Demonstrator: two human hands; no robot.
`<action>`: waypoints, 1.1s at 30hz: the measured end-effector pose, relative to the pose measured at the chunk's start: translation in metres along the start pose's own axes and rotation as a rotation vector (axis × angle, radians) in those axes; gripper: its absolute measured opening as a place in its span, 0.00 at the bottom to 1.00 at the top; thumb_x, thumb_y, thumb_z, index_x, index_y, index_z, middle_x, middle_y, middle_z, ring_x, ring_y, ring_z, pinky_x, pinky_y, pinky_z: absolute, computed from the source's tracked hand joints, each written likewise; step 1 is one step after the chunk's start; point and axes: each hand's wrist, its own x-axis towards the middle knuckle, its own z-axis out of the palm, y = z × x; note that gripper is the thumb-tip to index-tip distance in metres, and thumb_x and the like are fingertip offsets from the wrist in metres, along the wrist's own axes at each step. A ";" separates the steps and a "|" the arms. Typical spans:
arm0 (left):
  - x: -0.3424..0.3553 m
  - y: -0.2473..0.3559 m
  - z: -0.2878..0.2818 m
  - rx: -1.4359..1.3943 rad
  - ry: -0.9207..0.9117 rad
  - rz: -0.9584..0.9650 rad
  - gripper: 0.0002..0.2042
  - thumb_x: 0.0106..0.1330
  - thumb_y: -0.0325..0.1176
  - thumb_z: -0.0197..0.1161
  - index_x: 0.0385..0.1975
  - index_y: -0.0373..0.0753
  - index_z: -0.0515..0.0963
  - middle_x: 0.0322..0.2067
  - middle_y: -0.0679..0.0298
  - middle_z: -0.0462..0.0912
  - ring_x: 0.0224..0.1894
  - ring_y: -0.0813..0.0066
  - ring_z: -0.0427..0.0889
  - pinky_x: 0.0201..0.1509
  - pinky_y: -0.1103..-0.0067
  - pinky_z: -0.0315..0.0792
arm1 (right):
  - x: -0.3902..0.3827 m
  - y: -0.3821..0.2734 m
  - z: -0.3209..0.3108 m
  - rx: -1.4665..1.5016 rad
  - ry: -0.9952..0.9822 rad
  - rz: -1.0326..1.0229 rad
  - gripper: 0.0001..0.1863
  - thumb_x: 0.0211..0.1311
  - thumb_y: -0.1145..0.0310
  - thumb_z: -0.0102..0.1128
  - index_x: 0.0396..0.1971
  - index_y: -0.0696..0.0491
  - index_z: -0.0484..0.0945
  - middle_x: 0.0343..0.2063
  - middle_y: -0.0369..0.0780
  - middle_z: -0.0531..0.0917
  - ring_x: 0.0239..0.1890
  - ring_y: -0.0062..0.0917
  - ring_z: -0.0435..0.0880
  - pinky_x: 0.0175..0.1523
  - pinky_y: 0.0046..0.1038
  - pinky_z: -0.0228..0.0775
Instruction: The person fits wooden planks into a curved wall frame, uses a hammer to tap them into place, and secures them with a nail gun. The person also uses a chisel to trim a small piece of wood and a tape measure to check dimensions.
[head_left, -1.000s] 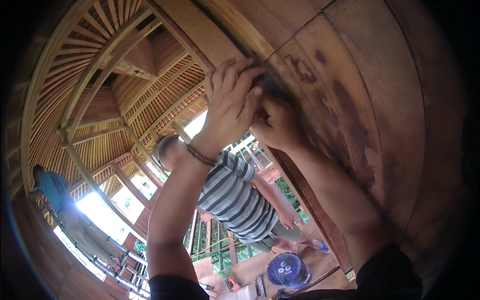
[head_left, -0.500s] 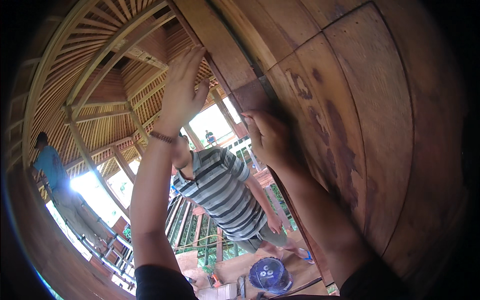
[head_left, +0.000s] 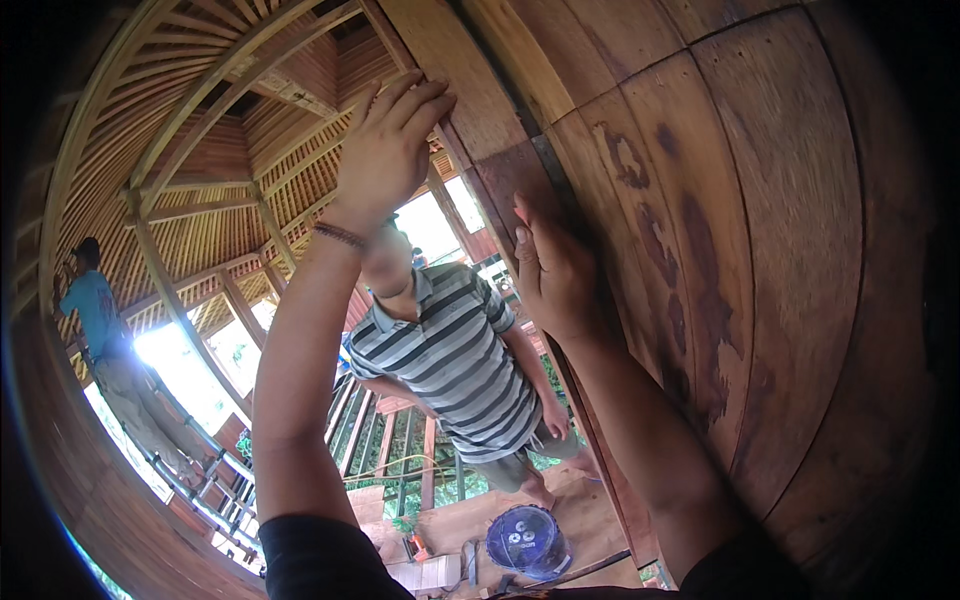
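My left hand (head_left: 390, 145) is raised at the upper middle. Its fingers are stretched out and slightly apart, their tips at the edge of a long wooden board (head_left: 480, 110). Lower on the same board, my right hand (head_left: 560, 275) is closed and pressed against a darker brown stretch of wood. A small reddish tip shows at its fingers; what it belongs to is hidden. Right beside this hand rises a curved wall of wooden planks (head_left: 700, 230), patchy with dark stains and narrow seams. A dark gap runs between board and planks.
A person in a striped shirt (head_left: 450, 350) stands just beyond my arms. Another person in blue (head_left: 95, 310) stands at the far left by a railing. On the floor below are a blue bucket (head_left: 530, 545) and an orange-handled tool (head_left: 418, 545). Slatted roof beams (head_left: 200, 120) arch overhead.
My left hand has shifted right, and its fingers now reach onto the board's edge. The right hand stays closed, slightly turned against the board. The person in stripes has shifted within view.
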 end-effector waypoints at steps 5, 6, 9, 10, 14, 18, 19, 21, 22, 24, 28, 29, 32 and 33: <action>-0.017 -0.015 -0.049 -0.050 -0.063 -0.019 0.17 0.59 0.30 0.62 0.50 0.46 0.81 0.55 0.66 0.81 0.66 0.64 0.73 0.74 0.57 0.61 | -0.012 -0.053 0.019 0.179 -0.003 0.327 0.10 0.73 0.75 0.55 0.49 0.60 0.79 0.37 0.49 0.86 0.39 0.40 0.89 0.45 0.31 0.80; -0.017 -0.018 -0.056 -0.066 -0.086 -0.035 0.16 0.59 0.31 0.62 0.49 0.46 0.81 0.53 0.66 0.81 0.65 0.64 0.73 0.74 0.56 0.60 | -0.014 -0.062 0.021 0.232 -0.037 0.447 0.10 0.72 0.76 0.56 0.49 0.59 0.79 0.37 0.49 0.87 0.39 0.40 0.90 0.45 0.31 0.80; -0.013 -0.027 -0.067 -0.130 -0.065 0.024 0.15 0.61 0.34 0.62 0.48 0.46 0.82 0.51 0.65 0.81 0.65 0.64 0.73 0.76 0.56 0.58 | -0.016 -0.085 0.030 0.182 -0.056 0.386 0.09 0.72 0.76 0.57 0.48 0.58 0.80 0.36 0.48 0.87 0.38 0.36 0.90 0.44 0.30 0.80; -0.010 -0.031 -0.068 -0.153 -0.014 0.074 0.14 0.61 0.34 0.62 0.48 0.46 0.82 0.50 0.64 0.81 0.64 0.64 0.73 0.76 0.55 0.58 | -0.015 -0.092 0.036 0.209 -0.024 0.335 0.09 0.71 0.77 0.58 0.48 0.58 0.81 0.36 0.48 0.87 0.37 0.36 0.90 0.43 0.29 0.80; 0.001 -0.048 -0.075 -0.032 -0.188 0.174 0.13 0.65 0.36 0.57 0.46 0.43 0.82 0.51 0.61 0.80 0.64 0.59 0.73 0.78 0.51 0.53 | -0.015 -0.119 0.052 0.280 0.044 0.240 0.09 0.70 0.79 0.58 0.46 0.57 0.84 0.36 0.47 0.88 0.36 0.34 0.90 0.41 0.29 0.79; 0.005 -0.062 -0.090 -0.027 -0.284 0.176 0.11 0.66 0.36 0.55 0.43 0.42 0.81 0.48 0.58 0.79 0.64 0.56 0.71 0.78 0.53 0.53 | -0.017 -0.143 0.054 0.259 0.009 0.231 0.11 0.69 0.80 0.58 0.48 0.56 0.84 0.35 0.47 0.87 0.34 0.33 0.89 0.39 0.29 0.78; 0.005 -0.064 -0.093 -0.043 -0.278 0.177 0.11 0.67 0.35 0.55 0.43 0.42 0.81 0.47 0.58 0.78 0.63 0.55 0.71 0.77 0.54 0.53 | -0.018 -0.147 0.054 0.251 0.001 0.228 0.12 0.71 0.78 0.57 0.50 0.56 0.83 0.32 0.44 0.86 0.31 0.27 0.86 0.38 0.26 0.76; 0.001 -0.064 -0.099 -0.087 -0.248 0.161 0.10 0.66 0.34 0.55 0.42 0.41 0.81 0.47 0.57 0.78 0.63 0.55 0.70 0.76 0.56 0.55 | -0.019 -0.154 0.054 0.235 -0.007 0.225 0.14 0.75 0.74 0.54 0.55 0.56 0.82 0.26 0.38 0.83 0.25 0.17 0.79 0.35 0.21 0.73; 0.000 -0.064 -0.102 -0.106 -0.230 0.153 0.09 0.66 0.33 0.55 0.42 0.41 0.80 0.47 0.57 0.78 0.63 0.55 0.70 0.75 0.57 0.56 | -0.020 -0.158 0.052 0.219 0.002 0.238 0.14 0.75 0.74 0.54 0.55 0.56 0.81 0.25 0.38 0.83 0.26 0.17 0.79 0.35 0.22 0.73; -0.002 -0.062 -0.103 -0.129 -0.173 0.184 0.09 0.66 0.32 0.56 0.41 0.40 0.80 0.47 0.57 0.78 0.62 0.55 0.71 0.73 0.58 0.58 | -0.024 -0.163 0.049 0.183 0.012 0.278 0.14 0.75 0.74 0.54 0.56 0.57 0.79 0.23 0.38 0.81 0.26 0.18 0.80 0.35 0.22 0.73; 0.001 -0.058 -0.101 -0.105 -0.164 0.174 0.08 0.66 0.30 0.58 0.42 0.40 0.80 0.46 0.57 0.78 0.60 0.54 0.72 0.72 0.59 0.60 | -0.025 -0.163 0.044 0.250 0.047 0.446 0.09 0.71 0.73 0.57 0.47 0.53 0.79 0.24 0.43 0.82 0.26 0.34 0.86 0.33 0.33 0.75; 0.002 -0.057 -0.100 -0.121 -0.119 0.186 0.08 0.66 0.31 0.59 0.43 0.40 0.80 0.46 0.56 0.78 0.60 0.54 0.73 0.72 0.60 0.61 | -0.023 -0.163 0.042 0.270 0.064 0.435 0.07 0.71 0.72 0.57 0.46 0.53 0.79 0.24 0.43 0.83 0.26 0.35 0.87 0.33 0.33 0.75; 0.009 -0.053 -0.096 -0.141 -0.029 0.178 0.09 0.68 0.32 0.60 0.44 0.39 0.80 0.47 0.56 0.79 0.59 0.54 0.73 0.69 0.61 0.64 | -0.018 -0.156 0.038 0.217 0.074 0.368 0.05 0.71 0.71 0.58 0.43 0.52 0.79 0.24 0.45 0.83 0.27 0.37 0.87 0.33 0.34 0.76; 0.011 -0.052 -0.095 -0.144 -0.020 0.160 0.09 0.68 0.32 0.60 0.44 0.39 0.80 0.47 0.56 0.79 0.59 0.53 0.73 0.68 0.61 0.65 | -0.017 -0.155 0.036 0.176 0.066 0.346 0.05 0.71 0.71 0.58 0.43 0.52 0.79 0.25 0.46 0.83 0.27 0.38 0.87 0.33 0.34 0.76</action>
